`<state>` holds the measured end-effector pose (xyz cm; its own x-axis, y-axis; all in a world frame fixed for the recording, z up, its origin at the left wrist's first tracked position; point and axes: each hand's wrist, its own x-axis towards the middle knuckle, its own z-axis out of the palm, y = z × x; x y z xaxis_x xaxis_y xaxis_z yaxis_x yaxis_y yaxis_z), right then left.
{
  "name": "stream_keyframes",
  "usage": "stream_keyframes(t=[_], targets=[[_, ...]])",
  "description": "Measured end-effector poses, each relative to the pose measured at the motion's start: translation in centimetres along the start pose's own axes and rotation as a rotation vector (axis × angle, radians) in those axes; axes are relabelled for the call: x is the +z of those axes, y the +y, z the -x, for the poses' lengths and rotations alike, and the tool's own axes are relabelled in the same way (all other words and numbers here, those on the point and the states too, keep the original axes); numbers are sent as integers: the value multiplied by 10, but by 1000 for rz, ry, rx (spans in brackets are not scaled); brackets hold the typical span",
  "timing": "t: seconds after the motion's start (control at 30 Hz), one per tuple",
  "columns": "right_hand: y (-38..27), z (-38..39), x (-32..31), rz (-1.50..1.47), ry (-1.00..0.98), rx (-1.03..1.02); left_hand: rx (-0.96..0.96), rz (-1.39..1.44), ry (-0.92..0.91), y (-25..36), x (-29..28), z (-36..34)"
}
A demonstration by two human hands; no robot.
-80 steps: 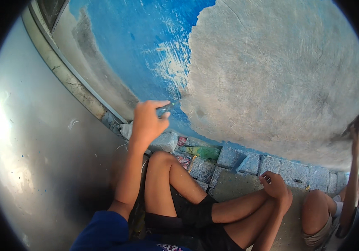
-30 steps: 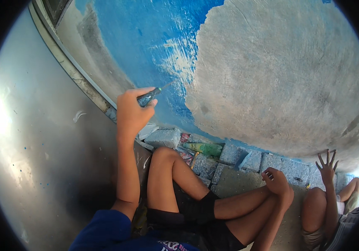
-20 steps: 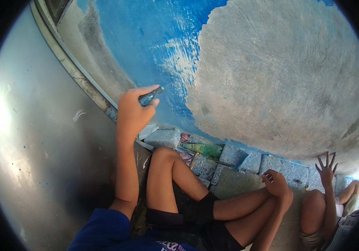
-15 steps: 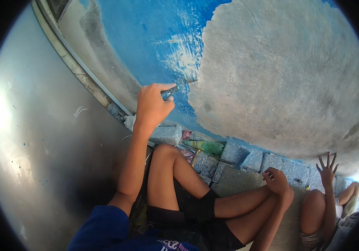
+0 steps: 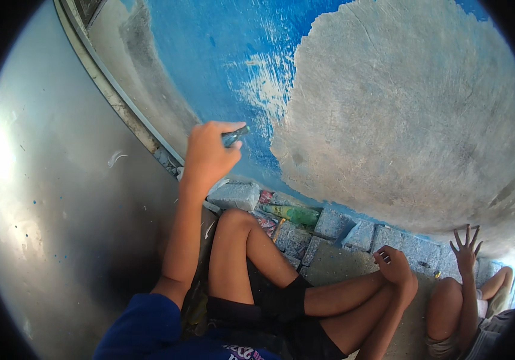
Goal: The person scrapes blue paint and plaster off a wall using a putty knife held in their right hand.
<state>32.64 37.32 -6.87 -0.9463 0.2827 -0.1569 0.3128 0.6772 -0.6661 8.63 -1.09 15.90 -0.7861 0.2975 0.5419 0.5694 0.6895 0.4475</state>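
Note:
My left hand [image 5: 209, 150] is raised in front of the wall, its fingers closed around the dark handle of a scraper [image 5: 234, 137]. The scraper's blade can't be made out now. Beside it, the blue paint [image 5: 194, 54] on the wall carries pale scratched streaks [image 5: 262, 81]. A large bare grey patch [image 5: 401, 102] with a ragged edge spreads to the right of the streaks. My right hand [image 5: 396, 267] rests by my bent knee, its fingers loosely curled and nothing visible in them.
A shiny metal sheet [image 5: 83, 198] fills the left side. Grey blocks [image 5: 333, 223], a green plastic bottle [image 5: 293, 213] and scraps lie along the wall's foot. Another person sits at the right, with a spread hand [image 5: 466, 255] held toward the wall.
My left hand has drawn slightly left and down with the scraper, away from the grey patch's edge. The blade, visible before, no longer shows. My right hand stays by the knee.

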Motion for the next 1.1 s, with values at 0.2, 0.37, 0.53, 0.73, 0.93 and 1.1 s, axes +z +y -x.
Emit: stream_keyframes(t=[0.2, 0.37, 0.53, 0.73, 0.93, 1.1], targets=[[-4, -4, 7, -11, -2, -18, -66, -72, 25, 6, 5, -1], [-3, -2, 2, -6, 1, -40, -3, -59, 12, -4, 5, 0], [-1, -2, 5, -26, 18, -75, -70, 84, 46, -1, 4, 14], [4, 0, 1, 1, 18, -2, -20, -160, -175, -7, 58, 5], [-5, -5, 8, -15, 1, -44, -106, 31, 98, 2, -6, 20], [-1, -7, 4, -33, -17, -9, -112, -113, 3, -1, 18, 0]])
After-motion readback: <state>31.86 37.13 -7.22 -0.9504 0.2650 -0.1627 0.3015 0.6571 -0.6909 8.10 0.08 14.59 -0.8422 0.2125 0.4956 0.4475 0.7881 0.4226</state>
